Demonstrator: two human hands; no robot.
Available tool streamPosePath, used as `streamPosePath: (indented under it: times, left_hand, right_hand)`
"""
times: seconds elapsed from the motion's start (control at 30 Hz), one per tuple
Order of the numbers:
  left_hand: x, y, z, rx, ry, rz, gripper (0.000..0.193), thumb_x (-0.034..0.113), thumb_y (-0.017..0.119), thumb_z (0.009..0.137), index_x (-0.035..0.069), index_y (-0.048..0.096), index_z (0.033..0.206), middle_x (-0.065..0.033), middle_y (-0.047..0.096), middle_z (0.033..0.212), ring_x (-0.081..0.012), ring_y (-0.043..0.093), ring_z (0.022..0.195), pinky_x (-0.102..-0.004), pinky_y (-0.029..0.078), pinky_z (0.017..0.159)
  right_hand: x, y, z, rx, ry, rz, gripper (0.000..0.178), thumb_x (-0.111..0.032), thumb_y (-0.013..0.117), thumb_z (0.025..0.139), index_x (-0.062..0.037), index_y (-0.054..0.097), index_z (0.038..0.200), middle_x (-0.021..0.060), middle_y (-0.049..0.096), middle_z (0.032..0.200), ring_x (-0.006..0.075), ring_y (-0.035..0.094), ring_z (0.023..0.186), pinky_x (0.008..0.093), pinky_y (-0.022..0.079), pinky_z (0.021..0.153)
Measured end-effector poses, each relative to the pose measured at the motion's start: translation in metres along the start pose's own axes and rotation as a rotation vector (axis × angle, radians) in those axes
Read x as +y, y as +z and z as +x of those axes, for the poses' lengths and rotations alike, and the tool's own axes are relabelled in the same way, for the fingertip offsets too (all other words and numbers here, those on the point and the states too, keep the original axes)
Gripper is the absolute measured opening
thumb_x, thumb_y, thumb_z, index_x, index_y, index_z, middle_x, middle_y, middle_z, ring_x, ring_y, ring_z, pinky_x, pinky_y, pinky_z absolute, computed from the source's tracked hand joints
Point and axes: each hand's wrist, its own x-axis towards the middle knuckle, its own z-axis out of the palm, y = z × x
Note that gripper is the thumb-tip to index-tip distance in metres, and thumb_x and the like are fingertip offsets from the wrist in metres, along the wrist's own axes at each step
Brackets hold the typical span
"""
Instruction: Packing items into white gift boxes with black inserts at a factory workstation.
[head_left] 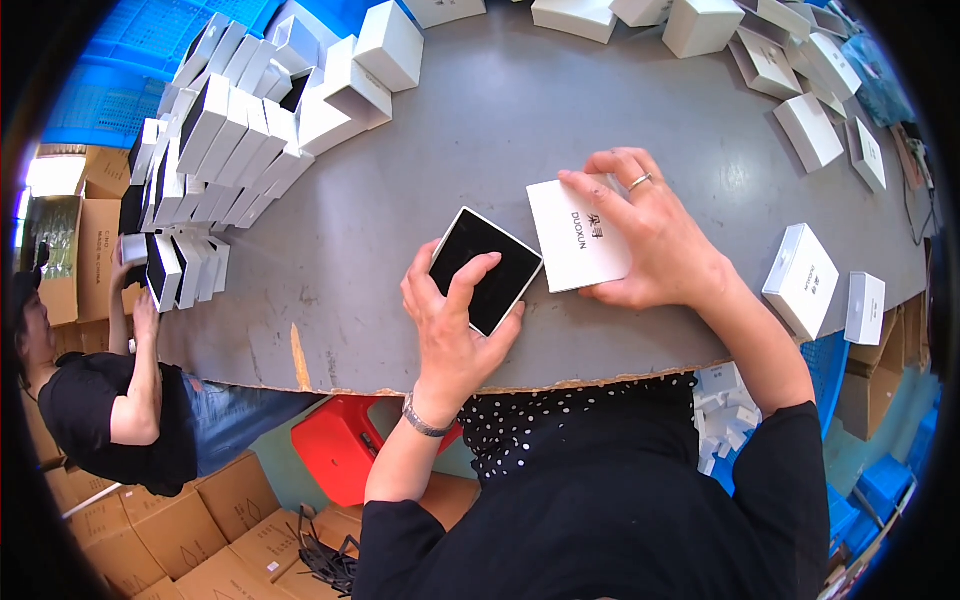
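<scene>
The left hand (pixel 455 335) grips a black-faced white box half (pixel 507 277) by opposite edges, its index finger lying across the black. From overhead I can't tell whether that black is a hollow or a flat insert; if it is an insert, a hard press could mark or shift it. The right hand (pixel 655 235) is closed around a printed white box lid (pixel 565 258) just beside it, both pieces over the grey worktable (pixel 430 160) near its front edge. Brought together askew, their corners could catch and dent. The table's chipped edge (pixel 560 385) could scuff a piece that slipped. Near the right forearm, a white carton (pixel 803 280) sits close to the rim, where an elbow could knock it. The stacked white boxes (pixel 235 145) at left lean in tight rows, so one bump might topple several.
</scene>
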Motion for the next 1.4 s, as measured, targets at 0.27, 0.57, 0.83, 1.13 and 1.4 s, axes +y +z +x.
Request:
streamPosePath:
  times: [0.27, 0.57, 0.83, 1.13, 1.4]
  left_hand:
    - [0.006, -0.006, 0.006, 0.042, 0.126, 0.155, 0.061, 0.019, 0.083, 0.070, 0.023, 0.063, 0.127, -0.0238, 0.041, 0.144, -0.0418, 0.039, 0.132, -0.0519, 0.031, 0.110]
    - [0.001, -0.001, 0.007, -0.034, 0.066, 0.025, 0.058, 0.018, 0.081, 0.074, 0.023, 0.066, 0.130, -0.0247, 0.038, 0.149, -0.0430, 0.033, 0.138, -0.0524, 0.027, 0.115]
    - [0.006, 0.000, 0.004, -0.062, 0.136, 0.170, 0.050, 0.014, 0.079, 0.078, 0.024, 0.073, 0.126, -0.0225, 0.035, 0.156, -0.0444, 0.030, 0.141, -0.0529, 0.024, 0.118]
    - [-0.005, -0.005, 0.008, -0.054, 0.293, 0.011, 0.049, 0.016, 0.082, 0.071, 0.028, 0.077, 0.118, -0.0223, 0.037, 0.156, -0.0432, 0.037, 0.133, -0.0523, 0.030, 0.112]
    - [-0.011, 0.000, 0.010, -0.214, 0.427, -0.325, 0.066, 0.013, 0.085, 0.067, 0.019, 0.066, 0.129, -0.0251, 0.033, 0.153, -0.0436, 0.037, 0.137, -0.0535, 0.034, 0.112]
  right_hand:
    - [-0.005, -0.002, 0.004, 0.016, -0.023, -0.059, 0.093, -0.028, 0.089, 0.054, -0.0065, 0.056, 0.139, 0.0192, 0.052, 0.129, 0.0425, 0.049, 0.122, 0.0493, 0.047, 0.103]
    - [0.012, 0.002, -0.004, 0.058, 0.040, 0.097, 0.095, -0.031, 0.088, 0.052, -0.0051, 0.056, 0.138, 0.0201, 0.051, 0.130, 0.0413, 0.049, 0.122, 0.0487, 0.045, 0.103]
    - [0.008, 0.000, -0.001, 0.039, 0.019, 0.021, 0.095, -0.031, 0.088, 0.052, -0.0051, 0.056, 0.138, 0.0209, 0.051, 0.130, 0.0419, 0.049, 0.122, 0.0493, 0.046, 0.102]
    - [0.004, 0.001, 0.004, 0.016, -0.035, 0.073, 0.090, -0.028, 0.085, 0.053, -0.0056, 0.058, 0.136, 0.0204, 0.053, 0.127, 0.0421, 0.050, 0.120, 0.0499, 0.046, 0.102]
    - [0.012, 0.001, 0.002, -0.116, -0.149, 0.251, 0.094, -0.028, 0.083, 0.051, -0.0042, 0.057, 0.138, 0.0205, 0.052, 0.127, 0.0409, 0.049, 0.120, 0.0487, 0.045, 0.102]
